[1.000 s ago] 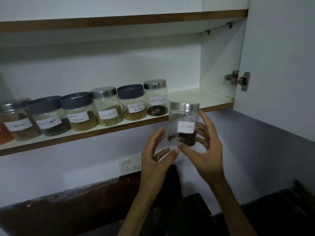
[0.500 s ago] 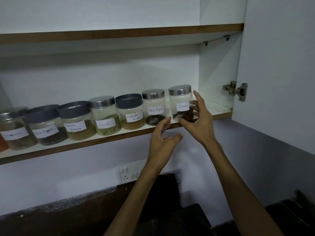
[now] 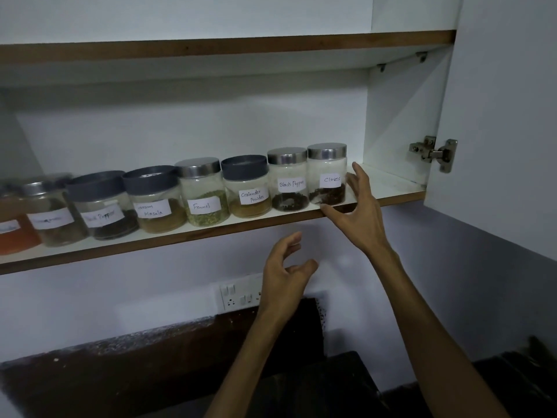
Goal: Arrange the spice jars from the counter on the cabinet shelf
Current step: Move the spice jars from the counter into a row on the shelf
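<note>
Your cabinet shelf (image 3: 388, 188) carries a row of spice jars along its front edge. You can count eight clearly, plus a ninth jar with orange contents (image 3: 13, 236) cut off at the left edge. Reading from the right: the Cloves jar (image 3: 327, 175), the Black Pepper jar (image 3: 287, 179), the Coriander Powder jar (image 3: 247, 187), the Fennel jar (image 3: 203, 193), the Garam Masala jar (image 3: 156, 200), then a dark-lidded jar (image 3: 101, 206) whose blurred label seems to end in "Pepper", and a jar with an unreadable label (image 3: 49, 217). Three jars wear dark grey lids; the Cloves, Black Pepper, Fennel and unreadable-label jars wear silver ones. All stand upright, each close against its neighbour.

Your right hand (image 3: 354, 212) is spread wide just right of the Cloves jar, fingers straight, thumb at the shelf's front edge below the jar; whether any fingertip touches the glass you cannot tell. It grips nothing. Your left hand (image 3: 284, 267) hangs below the shelf, in front of the wall, fingers loosely curled and holding nothing.

One switch-and-socket plate (image 3: 238, 295) sits on the wall below. The cabinet door (image 3: 497, 131) stands open at right, with one hinge (image 3: 434, 152) showing.
</note>
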